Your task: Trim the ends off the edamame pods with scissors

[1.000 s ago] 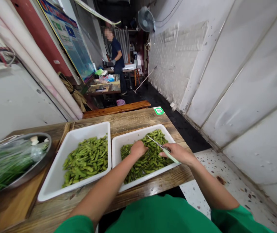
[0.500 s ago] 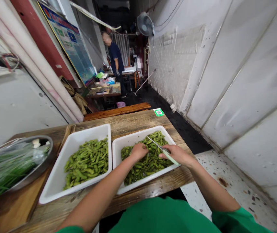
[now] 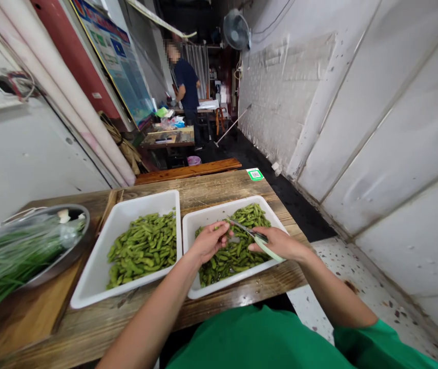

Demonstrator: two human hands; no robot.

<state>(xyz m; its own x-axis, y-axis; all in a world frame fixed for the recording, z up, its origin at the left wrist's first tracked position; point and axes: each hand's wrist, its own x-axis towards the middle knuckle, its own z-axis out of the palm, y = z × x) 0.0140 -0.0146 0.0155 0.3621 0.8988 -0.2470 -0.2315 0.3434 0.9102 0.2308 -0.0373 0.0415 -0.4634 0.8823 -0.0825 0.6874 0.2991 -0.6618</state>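
My right hand (image 3: 278, 243) is closed around a pair of scissors (image 3: 265, 247) with pale green handles, blades pointing left over the right white tub (image 3: 188, 236). Beside the blade tips, my left hand (image 3: 213, 240) pinches what looks like a green soybean pod, mostly hidden by the fingers. Below both hands, wet green soybean pods (image 3: 224, 264) fill much of this tub, with a little water among them. Just to the left stands another white tub (image 3: 98, 264), holding a heap of pods (image 3: 145, 246).
On the far left a metal bowl (image 3: 84, 233) with bagged green stalks rests on a wooden board (image 3: 30, 323). The wooden table (image 3: 199, 192) carries a green QR card (image 3: 255, 175) at its far corner. Beyond a bench (image 3: 188, 171), a person (image 3: 188, 84) stands at another table.
My left hand has risen from among the pods to the scissors' tips. The scissor blades have shifted slightly. The person in the background has turned and bent an arm.
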